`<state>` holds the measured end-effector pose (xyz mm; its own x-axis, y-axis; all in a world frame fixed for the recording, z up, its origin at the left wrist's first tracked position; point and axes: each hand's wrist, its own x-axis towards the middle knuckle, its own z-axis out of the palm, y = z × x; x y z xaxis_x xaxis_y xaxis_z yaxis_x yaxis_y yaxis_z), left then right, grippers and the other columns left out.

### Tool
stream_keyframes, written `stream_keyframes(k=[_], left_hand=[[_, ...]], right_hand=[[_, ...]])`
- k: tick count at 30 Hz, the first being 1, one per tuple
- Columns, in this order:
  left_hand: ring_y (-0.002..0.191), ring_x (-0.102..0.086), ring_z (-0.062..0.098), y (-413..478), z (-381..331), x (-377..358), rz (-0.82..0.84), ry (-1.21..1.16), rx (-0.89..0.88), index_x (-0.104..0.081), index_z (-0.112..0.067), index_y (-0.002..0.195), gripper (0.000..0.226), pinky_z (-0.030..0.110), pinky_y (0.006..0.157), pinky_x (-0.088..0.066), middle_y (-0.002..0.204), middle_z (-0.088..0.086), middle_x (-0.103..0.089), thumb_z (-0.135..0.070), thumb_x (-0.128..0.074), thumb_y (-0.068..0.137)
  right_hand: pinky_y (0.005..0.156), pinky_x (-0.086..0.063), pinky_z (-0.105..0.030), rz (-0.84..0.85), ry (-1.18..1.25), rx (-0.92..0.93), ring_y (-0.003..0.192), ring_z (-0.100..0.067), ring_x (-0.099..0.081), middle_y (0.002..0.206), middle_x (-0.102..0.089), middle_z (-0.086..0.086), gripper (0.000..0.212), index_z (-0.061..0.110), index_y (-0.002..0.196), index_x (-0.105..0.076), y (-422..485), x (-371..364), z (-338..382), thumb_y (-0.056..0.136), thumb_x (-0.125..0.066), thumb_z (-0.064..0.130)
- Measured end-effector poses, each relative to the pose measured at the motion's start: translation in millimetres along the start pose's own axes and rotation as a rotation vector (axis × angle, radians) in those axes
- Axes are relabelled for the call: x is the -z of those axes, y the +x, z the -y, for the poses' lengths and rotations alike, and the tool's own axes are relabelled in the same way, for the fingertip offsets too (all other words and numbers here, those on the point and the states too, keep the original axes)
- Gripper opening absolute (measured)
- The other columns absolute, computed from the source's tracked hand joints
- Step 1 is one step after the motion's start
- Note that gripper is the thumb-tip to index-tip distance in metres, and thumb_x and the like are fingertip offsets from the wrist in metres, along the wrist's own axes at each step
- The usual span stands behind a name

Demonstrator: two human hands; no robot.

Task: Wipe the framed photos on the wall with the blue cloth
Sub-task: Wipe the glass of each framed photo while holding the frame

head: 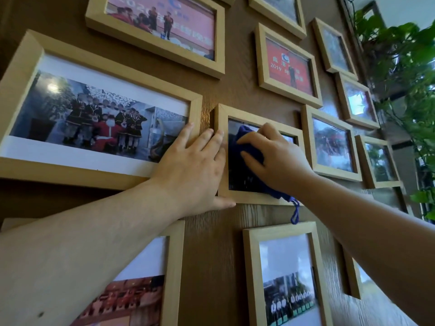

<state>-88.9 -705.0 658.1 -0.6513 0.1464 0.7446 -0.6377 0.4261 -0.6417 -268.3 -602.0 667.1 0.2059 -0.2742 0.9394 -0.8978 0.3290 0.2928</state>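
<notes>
A small light-wood framed photo [237, 197] hangs in the middle of the brown wall. My right hand [275, 158] presses the dark blue cloth [242, 144] flat on its glass; a blue loop [295, 214] of the cloth dangles below the frame. My left hand [195, 168] lies flat over the frame's left edge, thumb under its lower left corner and fingertips reaching the neighbouring large framed group photo [101, 116]. Most of the small photo is hidden by cloth and hand.
Several more wooden frames surround it: a pink one [162, 27] above left, a red one [288, 64] above, a dark one [332, 144] to the right, two below [287, 278]. Green plant leaves [404, 57] hang at the right by a window.
</notes>
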Motion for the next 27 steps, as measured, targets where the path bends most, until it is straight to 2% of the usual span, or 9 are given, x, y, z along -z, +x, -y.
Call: stream_keyframes(k=[3,8,11,14,18,21,24,27], left_hand=[[0.147,-0.005,0.03,0.5,-0.8,1.3,0.011,-0.006,-0.001,-0.008,-0.003,0.149,0.11,0.057,0.116,-0.008,0.16,0.017,-0.005,-0.084,-0.026,0.076],[0.147,-0.004,0.029,2.0,-2.1,3.4,0.025,-0.02,0.003,-0.007,-0.002,0.148,0.112,0.058,0.116,-0.008,0.16,0.017,-0.004,-0.083,-0.032,0.075],[0.147,-0.004,0.029,2.1,-3.2,3.9,0.026,-0.016,0.012,-0.006,-0.002,0.148,0.112,0.058,0.116,-0.008,0.16,0.017,-0.004,-0.083,-0.033,0.075],[0.147,-0.004,0.028,2.3,-3.5,3.5,0.025,-0.029,0.022,-0.006,-0.003,0.149,0.112,0.057,0.117,-0.007,0.161,0.016,-0.004,-0.083,-0.033,0.075],[0.147,-0.004,0.029,2.1,-4.1,2.9,0.013,-0.029,0.028,-0.008,-0.004,0.149,0.111,0.057,0.117,-0.008,0.16,0.016,-0.006,-0.083,-0.034,0.075],[0.147,-0.004,0.029,1.8,-5.2,3.6,0.015,-0.02,0.033,-0.009,-0.004,0.149,0.11,0.057,0.117,-0.007,0.16,0.016,-0.006,-0.082,-0.035,0.076],[0.147,-0.003,0.028,2.1,-5.3,5.0,0.025,-0.041,0.038,-0.009,-0.005,0.149,0.111,0.057,0.117,-0.007,0.161,0.015,-0.005,-0.083,-0.036,0.075],[0.147,-0.002,0.028,2.5,-4.8,6.0,0.041,-0.045,0.039,-0.008,-0.004,0.149,0.113,0.056,0.117,-0.006,0.161,0.015,-0.004,-0.084,-0.035,0.073]], right_hand=[[0.053,-0.031,-0.02,0.005,-0.062,-0.011,0.073,-0.014,-0.047,0.111,-0.047,-0.003,0.033,0.027,0.121,-0.05,-7.7,2.4,-11.2,0.092,-0.048,0.041],[0.06,-0.051,-0.04,0.053,-0.235,-0.306,0.071,-0.029,-0.055,0.112,-0.047,-0.011,0.029,0.027,0.121,-0.046,-32.2,0.2,-63.2,0.094,-0.045,0.037],[0.06,-0.047,-0.037,0.082,-0.238,-0.373,0.072,-0.03,-0.054,0.11,-0.047,-0.012,0.029,0.027,0.122,-0.046,-37.8,-1.6,-71.2,0.094,-0.045,0.036],[0.058,-0.048,-0.035,0.059,-0.179,-0.296,0.072,-0.024,-0.052,0.113,-0.046,-0.008,0.029,0.029,0.121,-0.047,-32.4,-0.1,-49.6,0.093,-0.047,0.038],[0.053,-0.032,-0.019,0.041,-0.116,-0.05,0.074,-0.012,-0.046,0.117,-0.044,-0.003,0.031,0.031,0.122,-0.046,-20.5,3.0,-3.3,0.093,-0.046,0.042],[0.055,-0.029,-0.02,0.037,-0.135,0.103,0.071,-0.01,-0.039,0.113,-0.047,-0.006,0.032,0.027,0.121,-0.048,-19.6,0.1,9.6,0.092,-0.047,0.04],[0.053,-0.031,-0.022,0.055,-0.134,0.087,0.068,-0.012,-0.043,0.113,-0.049,-0.01,0.031,0.025,0.12,-0.05,-29.3,-0.8,-9.3,0.092,-0.046,0.038],[0.052,-0.037,-0.027,0.085,-0.142,-0.031,0.069,-0.021,-0.054,0.114,-0.048,-0.01,0.03,0.025,0.118,-0.049,-44.4,-1.1,-39.5,0.092,-0.045,0.038]])
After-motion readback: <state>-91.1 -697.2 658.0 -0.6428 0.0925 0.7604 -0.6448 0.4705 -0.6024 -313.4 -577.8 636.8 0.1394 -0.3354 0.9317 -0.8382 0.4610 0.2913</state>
